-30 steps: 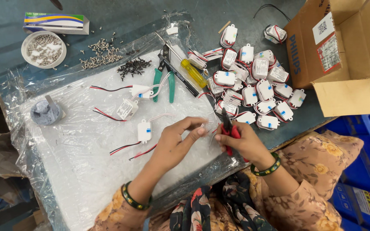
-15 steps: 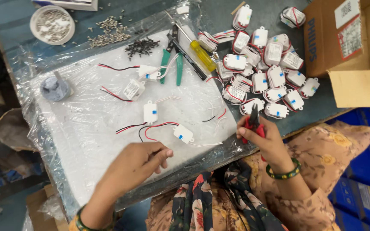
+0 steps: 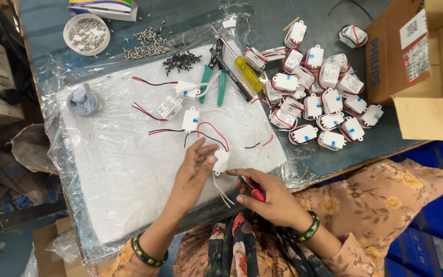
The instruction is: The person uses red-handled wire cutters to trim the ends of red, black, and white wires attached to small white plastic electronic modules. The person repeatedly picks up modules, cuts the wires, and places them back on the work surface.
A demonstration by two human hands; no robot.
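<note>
Pinching a white module (image 3: 221, 161), the left hand (image 3: 193, 172) faces the right hand (image 3: 270, 197), whose grip half-hides red-handled cutters (image 3: 253, 190).

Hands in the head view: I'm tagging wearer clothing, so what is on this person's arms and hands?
Both hands are bare, without gloves. The left hand has a dark green bangle with gold trim at its wrist, and the right hand has a matching one. The sleeves, peach fabric with a floral print, begin near the elbows.

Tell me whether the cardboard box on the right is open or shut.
Open: the cardboard box has its flaps folded outward, one lying flat toward the person; its contents cannot be seen.
</note>
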